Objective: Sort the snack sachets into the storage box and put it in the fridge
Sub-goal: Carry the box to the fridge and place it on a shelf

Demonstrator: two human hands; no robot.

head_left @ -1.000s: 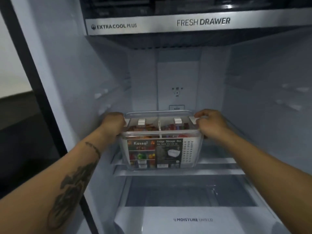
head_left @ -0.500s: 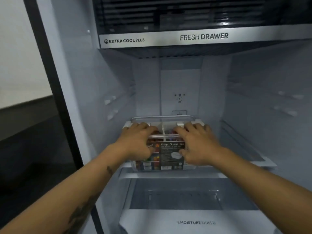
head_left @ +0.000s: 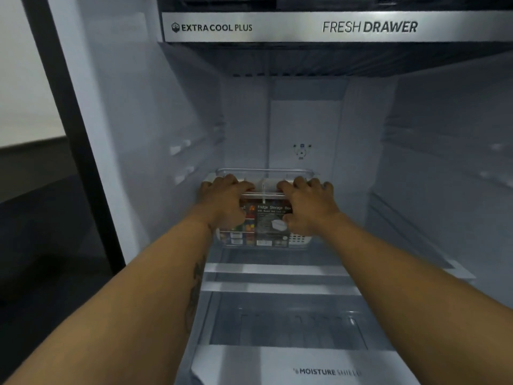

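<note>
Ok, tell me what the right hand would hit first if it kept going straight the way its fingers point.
The right hand is already on the storage box. Past the box, the fridge's back wall looks next, though the depth behind the box is unclear.

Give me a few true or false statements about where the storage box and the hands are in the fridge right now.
1. The storage box sits on a shelf inside the fridge. True.
2. Only one hand touches the box. False: the left hand and the right hand both rest on its front top edge.
3. The box sits below the panel marked FRESH DRAWER. True.
4. The box lies in the bottom drawer marked MOISTURE SHIELD. False: it is on the shelf above that drawer.
</note>
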